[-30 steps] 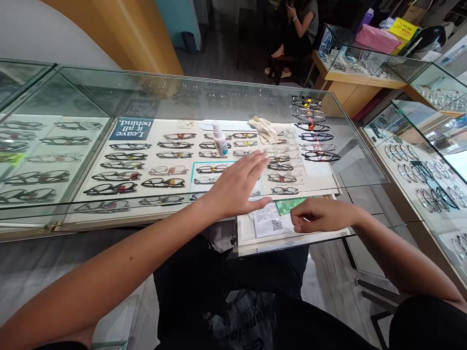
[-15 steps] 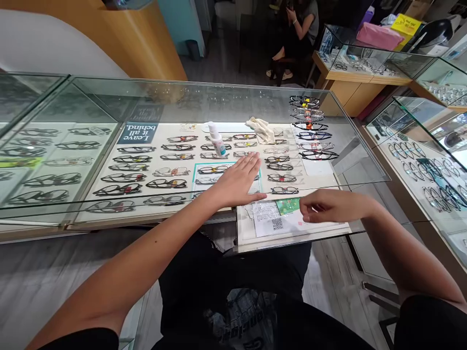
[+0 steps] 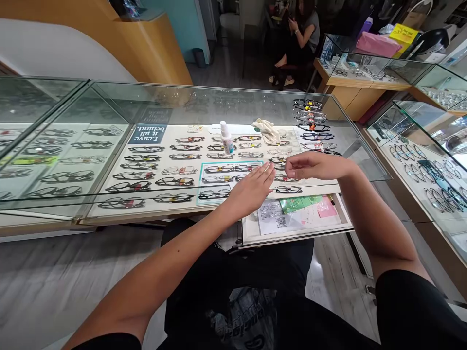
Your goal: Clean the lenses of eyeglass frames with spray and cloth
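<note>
My left hand [image 3: 252,190] lies palm down, fingers stretched out, over the front part of the glass display case [image 3: 175,195]. Just right of it, my right hand [image 3: 316,166] hovers above the glass with its fingers curled in; whatever they may hold is hidden. Beyond the left hand a white spray bottle [image 3: 226,140] stands upright on the glass. A crumpled cream cloth [image 3: 267,131] lies to the bottle's right. Folded eyeglasses [image 3: 175,181] fill rows inside the case. More eyeglasses [image 3: 314,127] form a column at the right, partly behind my right hand.
An open drawer [image 3: 299,236] juts out below the case, holding a printed sheet [image 3: 272,219], a green packet [image 3: 301,203] and pink paper [image 3: 326,207]. Another display case [image 3: 430,180] flanks the right side. A seated person [image 3: 299,36] holds a phone in the background.
My right hand has moved up and left, from above the drawer to over the case, close to my left hand. My left hand has slid slightly right and nearer. The view has shifted slightly.
</note>
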The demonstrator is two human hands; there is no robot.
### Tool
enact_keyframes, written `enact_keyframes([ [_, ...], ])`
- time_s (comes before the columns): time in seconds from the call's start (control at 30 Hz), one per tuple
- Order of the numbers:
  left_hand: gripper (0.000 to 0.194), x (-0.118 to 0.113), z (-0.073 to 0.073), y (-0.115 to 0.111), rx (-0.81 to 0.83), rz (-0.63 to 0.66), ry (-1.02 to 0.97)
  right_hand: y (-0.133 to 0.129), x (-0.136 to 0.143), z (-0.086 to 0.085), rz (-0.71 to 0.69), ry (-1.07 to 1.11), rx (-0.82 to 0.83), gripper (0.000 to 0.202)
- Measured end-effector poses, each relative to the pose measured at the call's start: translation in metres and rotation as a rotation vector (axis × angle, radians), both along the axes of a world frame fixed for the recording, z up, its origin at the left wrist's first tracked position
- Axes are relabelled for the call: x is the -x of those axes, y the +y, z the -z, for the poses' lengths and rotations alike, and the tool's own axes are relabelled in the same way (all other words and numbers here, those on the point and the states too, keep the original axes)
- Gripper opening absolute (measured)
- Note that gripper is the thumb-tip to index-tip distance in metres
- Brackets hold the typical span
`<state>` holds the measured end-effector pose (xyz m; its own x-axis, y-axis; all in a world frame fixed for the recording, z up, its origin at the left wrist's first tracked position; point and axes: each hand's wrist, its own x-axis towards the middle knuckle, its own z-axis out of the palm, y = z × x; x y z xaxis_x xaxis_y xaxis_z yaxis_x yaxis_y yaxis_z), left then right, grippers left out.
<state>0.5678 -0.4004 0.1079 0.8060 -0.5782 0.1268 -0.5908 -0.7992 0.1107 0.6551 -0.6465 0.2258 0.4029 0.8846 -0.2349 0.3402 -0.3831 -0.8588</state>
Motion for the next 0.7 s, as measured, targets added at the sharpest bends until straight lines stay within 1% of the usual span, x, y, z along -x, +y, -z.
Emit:
enact_keyframes([
  [0.07,0.06,0.005,0.004,-0.004,0.009,-0.016,-0.03,-0.006,-0.001,0.005,0.004,0.035,-0.02,0.042],
  [0.13,0.061,0.01,0.01,-0.007,0.034,-0.024,-0.07,-0.013,-0.002,0.012,-0.006,0.079,-0.015,0.042],
  [0.2,0.065,0.012,0.015,-0.007,0.088,-0.019,-0.109,-0.017,-0.003,0.02,0.002,0.106,-0.005,0.043],
  [0.23,0.064,0.013,0.018,-0.006,0.129,-0.013,-0.123,-0.016,-0.005,0.024,0.034,0.087,-0.012,0.044],
  [0.3,0.057,0.013,0.019,-0.003,0.241,0.009,-0.131,-0.006,-0.013,0.03,0.185,-0.066,-0.046,0.041],
  [0.37,0.045,0.014,0.016,0.001,0.387,0.032,-0.104,0.013,-0.03,0.035,0.393,-0.366,-0.074,0.034],
  [0.4,0.041,0.017,0.013,0.002,0.465,0.036,-0.081,0.025,-0.041,0.037,0.475,-0.545,-0.069,0.029],
  [0.43,0.04,0.021,0.01,0.004,0.538,0.031,-0.055,0.038,-0.054,0.04,0.517,-0.709,-0.05,0.026],
  [0.47,0.042,0.026,0.006,0.005,0.599,0.017,-0.029,0.051,-0.067,0.043,0.527,-0.836,-0.015,0.031],
  [0.53,0.051,0.04,0.001,0.007,0.674,-0.012,0.004,0.075,-0.09,0.049,0.472,-0.98,0.076,0.045],
  [0.6,0.059,0.056,-0.002,0.011,0.699,-0.024,0.005,0.093,-0.106,0.056,0.398,-0.997,0.184,0.048],
  [0.63,0.062,0.064,-0.002,0.015,0.703,-0.03,-0.004,0.097,-0.109,0.06,0.371,-0.981,0.234,0.047],
  [0.7,0.066,0.079,0.0,0.025,0.717,-0.05,-0.027,0.096,-0.108,0.066,0.346,-0.951,0.3,0.048],
])
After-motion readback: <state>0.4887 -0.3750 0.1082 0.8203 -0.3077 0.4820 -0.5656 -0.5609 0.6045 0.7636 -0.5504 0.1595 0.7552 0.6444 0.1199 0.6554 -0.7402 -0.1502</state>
